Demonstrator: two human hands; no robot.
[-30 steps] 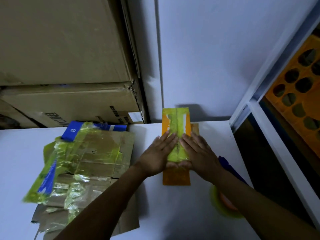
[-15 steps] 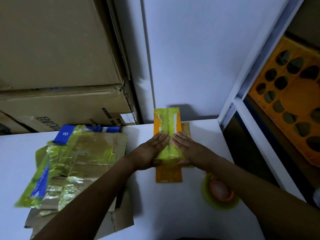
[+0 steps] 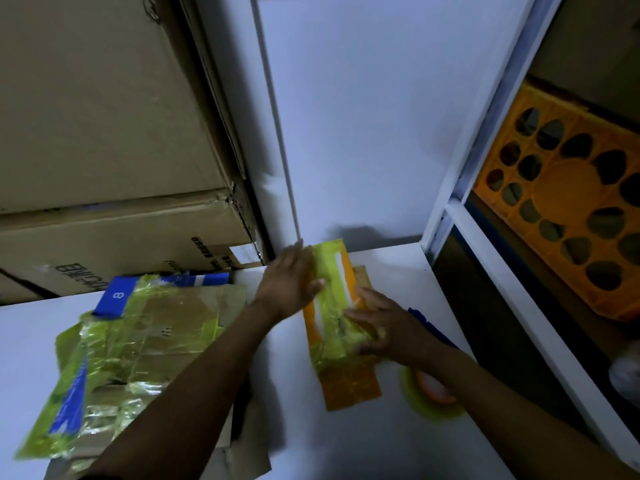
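A: Where is the orange packet point(image 3: 349, 389)?
B: Mid-tabletop point(image 3: 311, 445). The left hand point(image 3: 291, 282) lies flat at its 11 o'clock edge. The right hand point(image 3: 384, 327), fingers straight, presses its middle.
A: Containers?
B: An orange crate point(image 3: 561, 192) at 3 o'clock, contents unseen.

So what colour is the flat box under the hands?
Orange; the flat box has yellow-green tape along it, in the head view.

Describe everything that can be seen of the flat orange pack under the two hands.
The flat orange pack is a long rectangle, seemingly cardboard, lying flat on the white table, its length pointing away from the person. Wrinkled, translucent yellow-green tape runs along its middle; the near end is bare orange. The left hand lies with straight fingers on the far part; the right hand presses flat on the middle.
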